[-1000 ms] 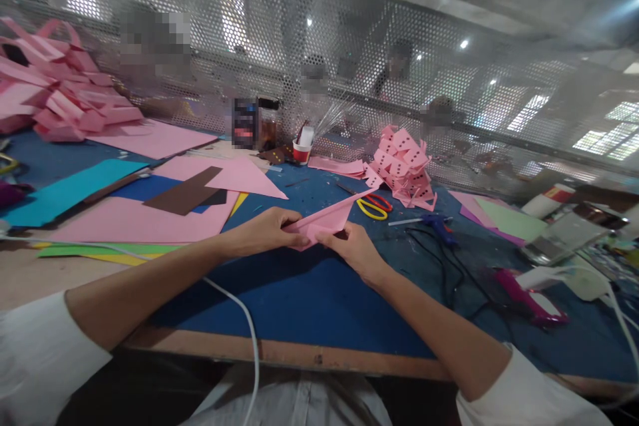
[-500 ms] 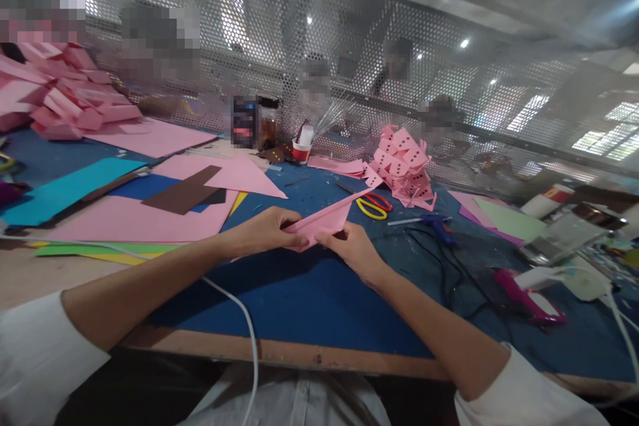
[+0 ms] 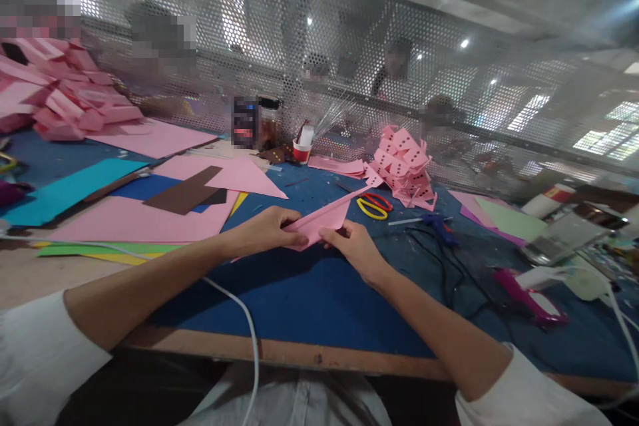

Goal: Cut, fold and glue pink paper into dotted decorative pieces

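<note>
Both hands grip one folded pink paper sheet (image 3: 325, 214) just above the blue table mat (image 3: 319, 306). My left hand (image 3: 269, 229) pinches its left end, thumb on the near face and fingers behind. At the lower right edge, my right hand (image 3: 354, 246) is closed on it between thumb and fingers. A long crease runs up to the right, ending in a narrow tip near the scissors (image 3: 373, 206), which have yellow and red handles. Beyond lies a heap of pink paper pieces with dark dots (image 3: 402, 166).
Pink sheets (image 3: 150, 216), a brown strip (image 3: 184, 192) and a turquoise strip (image 3: 74, 190) lie left. A blue glue gun (image 3: 439, 229) and a magenta device (image 3: 529, 296) with cords are right. A white cable (image 3: 244, 313) crosses the front edge. Behind stands a perforated metal screen (image 3: 279, 33).
My right thumb and fingers have shifted slightly along the paper's lower edge. My left hand and the pink sheet stay almost in place.
</note>
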### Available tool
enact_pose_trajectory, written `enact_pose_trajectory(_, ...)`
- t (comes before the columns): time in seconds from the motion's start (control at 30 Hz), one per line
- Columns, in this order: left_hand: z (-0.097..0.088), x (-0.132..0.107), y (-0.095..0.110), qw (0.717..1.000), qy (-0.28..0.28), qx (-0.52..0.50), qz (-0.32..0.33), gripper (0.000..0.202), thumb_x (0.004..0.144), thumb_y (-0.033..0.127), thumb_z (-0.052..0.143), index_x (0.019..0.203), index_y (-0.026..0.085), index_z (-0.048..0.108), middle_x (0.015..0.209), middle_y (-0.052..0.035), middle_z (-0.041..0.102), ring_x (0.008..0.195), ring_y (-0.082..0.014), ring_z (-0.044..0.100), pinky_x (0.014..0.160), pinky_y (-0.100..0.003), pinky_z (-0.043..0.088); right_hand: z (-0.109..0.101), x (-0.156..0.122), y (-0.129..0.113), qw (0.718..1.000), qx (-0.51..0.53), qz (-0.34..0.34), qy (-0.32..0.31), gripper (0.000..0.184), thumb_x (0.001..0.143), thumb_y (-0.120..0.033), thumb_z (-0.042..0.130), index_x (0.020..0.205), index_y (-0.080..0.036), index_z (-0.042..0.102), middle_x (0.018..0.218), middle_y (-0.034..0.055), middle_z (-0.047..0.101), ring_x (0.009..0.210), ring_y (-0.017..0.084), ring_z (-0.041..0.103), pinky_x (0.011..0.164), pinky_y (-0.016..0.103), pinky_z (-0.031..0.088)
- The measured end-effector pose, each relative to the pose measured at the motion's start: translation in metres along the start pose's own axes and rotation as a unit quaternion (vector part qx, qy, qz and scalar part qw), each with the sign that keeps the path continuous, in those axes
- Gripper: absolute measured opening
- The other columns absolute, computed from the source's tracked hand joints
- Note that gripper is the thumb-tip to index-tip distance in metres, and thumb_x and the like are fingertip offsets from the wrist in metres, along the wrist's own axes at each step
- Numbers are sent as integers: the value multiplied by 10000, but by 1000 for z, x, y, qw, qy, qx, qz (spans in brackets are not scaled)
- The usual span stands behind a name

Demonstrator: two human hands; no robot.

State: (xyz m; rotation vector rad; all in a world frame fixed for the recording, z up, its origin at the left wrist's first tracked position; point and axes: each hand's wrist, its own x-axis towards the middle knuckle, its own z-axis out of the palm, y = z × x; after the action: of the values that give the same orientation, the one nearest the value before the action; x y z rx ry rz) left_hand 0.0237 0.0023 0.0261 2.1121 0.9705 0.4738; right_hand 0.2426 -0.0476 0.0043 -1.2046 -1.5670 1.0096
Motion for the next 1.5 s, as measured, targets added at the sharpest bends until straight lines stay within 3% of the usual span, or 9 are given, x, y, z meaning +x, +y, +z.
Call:
enact_pose_trajectory(0.6, -3, 0, -1, 1000, 12, 0, -3, 308, 747, 461, 633, 708, 168, 545, 640, 54, 429, 587, -113, 395, 518, -232, 242, -2, 2, 2, 1000, -11, -13, -13, 334, 851, -497, 623, 885, -166, 663, 798, 45, 705, 703, 164, 653, 689, 284, 505)
enact_pose_trajectory(0.7, -7, -1, -1, 1000, 18, 10, -12, 309, 736, 451, 645, 677, 171, 528, 627, 55, 417, 579, -110, 382, 510, -235, 223, -10, 2, -4, 998, -49, -26, 39, 323, 884, -497, 583, 924, -178, 613, 804, 33, 681, 688, 161, 646, 676, 286, 503)
enact_pose_trajectory(0.8, -9, -3, 1, 1000, -3, 1, -24, 300, 736, 457, 647, 706, 172, 554, 634, 54, 446, 579, -112, 404, 512, -235, 233, -20, -1, -12, 970, -163, -114, 140, 257, 914, -446, 561, 953, -194, 587, 860, 38, 653, 761, 171, 625, 733, 306, 496)
enact_pose_trajectory(0.9, -9, -5, 5, 999, -34, 3, -33, 304, 735, 460, 651, 710, 172, 560, 631, 52, 462, 576, -114, 425, 516, -234, 252, -26, -5, -19, 914, -292, -221, 172, 179, 936, -345, 547, 1038, -205, 596, 968, 61, 636, 906, 197, 595, 863, 349, 466)
enact_pose_trajectory(1.03, -9, -8, 8, 993, -114, 20, -37, 260, 728, 426, 652, 763, 173, 604, 654, 41, 522, 598, -125, 476, 524, -230, 289, -24, -10, -25, 873, -391, -278, 85, 193, 965, -296, 519, 1107, -239, 636, 1095, 58, 640, 1071, 216, 553, 983, 385, 387)
enact_pose_trajectory(1.13, -10, -10, 10, 987, -153, 20, -33, 253, 723, 425, 652, 759, 178, 607, 669, 39, 542, 617, -130, 498, 534, -227, 312, -20, -10, -25, 877, -402, -261, -24, 200, 982, -320, 505, 1057, -238, 671, 1025, 40, 668, 990, 189, 583, 900, 338, 413)
enact_pose_trajectory(1.23, -10, -12, 13, 985, -166, 28, -35, 248, 727, 422, 653, 738, 181, 594, 665, 42, 540, 618, -127, 496, 536, -226, 316, -19, -10, -24, 889, -387, -234, -75, 221, 985, -335, 501, 1001, -217, 688, 938, 37, 671, 902, 170, 591, 812, 298, 424)
enact_pose_trajectory(1.4, -7, -14, 14, 987, -119, 109, -20, 215, 755, 409, 626, 781, 196, 644, 660, 38, 569, 613, -139, 507, 533, -242, 302, -19, -12, -23, 915, -350, -193, -57, 189, 968, -299, 523, 950, -217, 692, 899, 19, 646, 871, 149, 587, 761, 262, 417)
enact_pose_trajectory(1.5, -2, -13, 12, 983, -51, 171, 41, 281, 748, 351, 652, 1007, 244, 681, 885, 14, 671, 826, -197, 592, 690, -264, 397, -21, -11, -19, 920, -351, -168, -51, 178, 953, -294, 537, 919, -221, 695, 892, 9, 637, 849, 142, 591, 759, 259, 415)
